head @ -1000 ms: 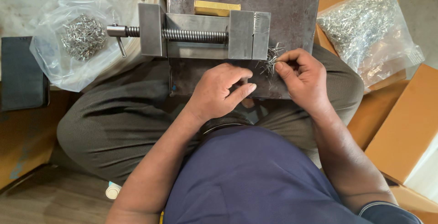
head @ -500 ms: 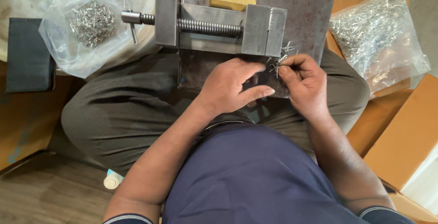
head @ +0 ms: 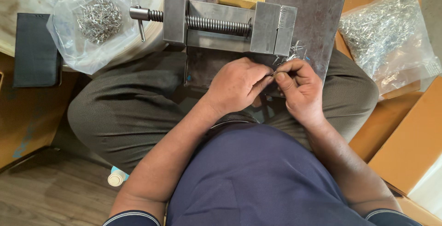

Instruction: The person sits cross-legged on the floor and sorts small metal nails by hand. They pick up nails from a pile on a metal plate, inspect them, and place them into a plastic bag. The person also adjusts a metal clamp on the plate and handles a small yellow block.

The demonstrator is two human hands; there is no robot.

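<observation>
Both hands, left hand (head: 237, 85) and right hand (head: 299, 88), pinch fingers narrowly on one small metal piece (head: 275, 73).

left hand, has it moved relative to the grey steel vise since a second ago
Yes, slightly. The left hand has shifted right along the grey steel vise, closing in on the right hand below the vise's jaw end, where both pinch a small metal piece.
</observation>
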